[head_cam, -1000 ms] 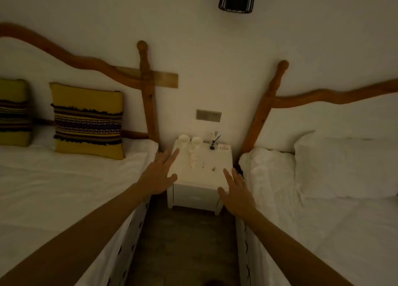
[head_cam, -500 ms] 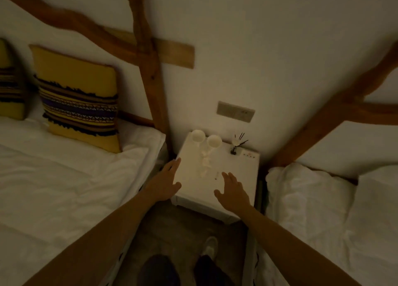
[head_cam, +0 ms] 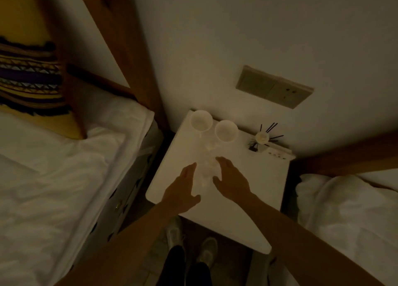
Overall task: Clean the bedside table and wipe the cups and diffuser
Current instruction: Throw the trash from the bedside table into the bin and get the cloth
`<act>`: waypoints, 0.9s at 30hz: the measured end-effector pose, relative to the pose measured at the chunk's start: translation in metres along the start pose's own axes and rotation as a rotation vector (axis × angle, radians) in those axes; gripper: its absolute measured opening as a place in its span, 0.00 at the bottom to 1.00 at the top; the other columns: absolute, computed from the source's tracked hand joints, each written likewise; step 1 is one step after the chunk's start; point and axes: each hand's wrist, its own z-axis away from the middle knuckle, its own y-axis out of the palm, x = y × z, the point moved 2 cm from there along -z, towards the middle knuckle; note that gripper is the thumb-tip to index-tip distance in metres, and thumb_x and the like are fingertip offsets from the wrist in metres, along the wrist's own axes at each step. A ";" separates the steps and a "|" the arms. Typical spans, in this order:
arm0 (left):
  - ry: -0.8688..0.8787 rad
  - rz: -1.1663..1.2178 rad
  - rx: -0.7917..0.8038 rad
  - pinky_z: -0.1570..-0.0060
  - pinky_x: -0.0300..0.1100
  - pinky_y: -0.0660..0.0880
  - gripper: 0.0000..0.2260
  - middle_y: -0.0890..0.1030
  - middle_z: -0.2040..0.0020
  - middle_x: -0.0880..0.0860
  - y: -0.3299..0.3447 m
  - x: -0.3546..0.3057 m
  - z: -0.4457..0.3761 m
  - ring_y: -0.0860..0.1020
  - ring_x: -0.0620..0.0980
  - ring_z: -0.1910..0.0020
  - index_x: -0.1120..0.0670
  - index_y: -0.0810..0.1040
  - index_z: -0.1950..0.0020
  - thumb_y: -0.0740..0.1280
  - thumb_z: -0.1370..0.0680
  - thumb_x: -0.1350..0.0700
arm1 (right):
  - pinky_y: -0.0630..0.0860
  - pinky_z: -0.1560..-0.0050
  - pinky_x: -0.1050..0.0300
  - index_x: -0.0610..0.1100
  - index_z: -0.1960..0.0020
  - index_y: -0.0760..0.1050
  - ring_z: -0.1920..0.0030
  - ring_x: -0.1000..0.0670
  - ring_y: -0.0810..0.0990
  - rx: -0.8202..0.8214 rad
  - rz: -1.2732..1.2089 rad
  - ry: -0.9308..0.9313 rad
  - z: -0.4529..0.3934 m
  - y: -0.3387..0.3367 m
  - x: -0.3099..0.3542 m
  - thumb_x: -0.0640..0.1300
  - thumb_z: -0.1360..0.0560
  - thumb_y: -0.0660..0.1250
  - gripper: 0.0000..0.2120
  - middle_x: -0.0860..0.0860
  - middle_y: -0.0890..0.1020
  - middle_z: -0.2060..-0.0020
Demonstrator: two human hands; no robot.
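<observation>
A striped yellow cushion (head_cam: 30, 79) leans at the head of the left bed (head_cam: 60, 178), beside a wooden bedpost (head_cam: 120, 49). On the white bedside table (head_cam: 254, 191), two white cups (head_cam: 201, 121) (head_cam: 226, 130) stand side by side at the back left corner. The left hand (head_cam: 183, 191) and right hand (head_cam: 231, 181) hover over the tabletop, fingers spread and holding nothing, flanking a pale crumpled item (head_cam: 206, 173) too blurred to identify. The reed diffuser (head_cam: 261, 137) sits at the back, right of the cups, below a wall switch plate (head_cam: 273, 86). White bedding (head_cam: 349, 221) lies further right.
</observation>
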 end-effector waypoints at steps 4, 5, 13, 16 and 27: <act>-0.041 -0.007 -0.024 0.29 0.51 0.66 0.48 0.49 0.19 0.49 0.028 0.011 -0.040 0.59 0.51 0.23 0.50 0.41 0.19 0.71 0.26 0.41 | 0.80 0.45 0.46 0.55 0.19 0.52 0.36 0.45 0.76 -0.096 0.149 -0.093 -0.045 0.012 0.001 0.50 0.18 0.60 0.31 0.53 0.54 0.19; -0.052 0.010 -0.015 0.29 0.52 0.66 0.49 0.49 0.19 0.49 0.034 0.013 -0.047 0.58 0.51 0.23 0.50 0.41 0.19 0.72 0.26 0.42 | 0.81 0.48 0.47 0.56 0.19 0.50 0.38 0.46 0.77 -0.099 0.189 -0.118 -0.053 0.016 0.001 0.51 0.18 0.59 0.32 0.52 0.52 0.19; -0.007 0.044 -0.121 0.44 0.49 0.77 0.18 0.68 0.34 0.54 0.035 0.015 -0.079 0.73 0.53 0.40 0.58 0.74 0.37 0.72 0.26 0.60 | 0.78 0.39 0.43 0.54 0.22 0.59 0.30 0.44 0.73 0.022 0.102 -0.112 -0.087 0.031 -0.006 0.49 0.19 0.63 0.28 0.50 0.53 0.19; -0.015 -0.002 -0.101 0.43 0.44 0.74 0.13 0.73 0.39 0.57 0.025 0.019 -0.086 0.73 0.55 0.42 0.59 0.78 0.42 0.70 0.26 0.63 | 0.79 0.43 0.44 0.45 0.32 0.72 0.38 0.42 0.77 -0.028 0.004 -0.142 -0.083 0.030 -0.004 0.41 0.21 0.65 0.17 0.45 0.67 0.27; -0.354 0.268 -0.167 0.55 0.46 0.72 0.10 0.71 0.48 0.54 -0.056 0.031 -0.049 0.74 0.54 0.53 0.56 0.73 0.44 0.63 0.24 0.64 | 0.76 0.45 0.56 0.51 0.29 0.69 0.41 0.48 0.78 0.023 -0.114 -0.156 -0.053 -0.013 0.049 0.41 0.24 0.66 0.23 0.50 0.75 0.39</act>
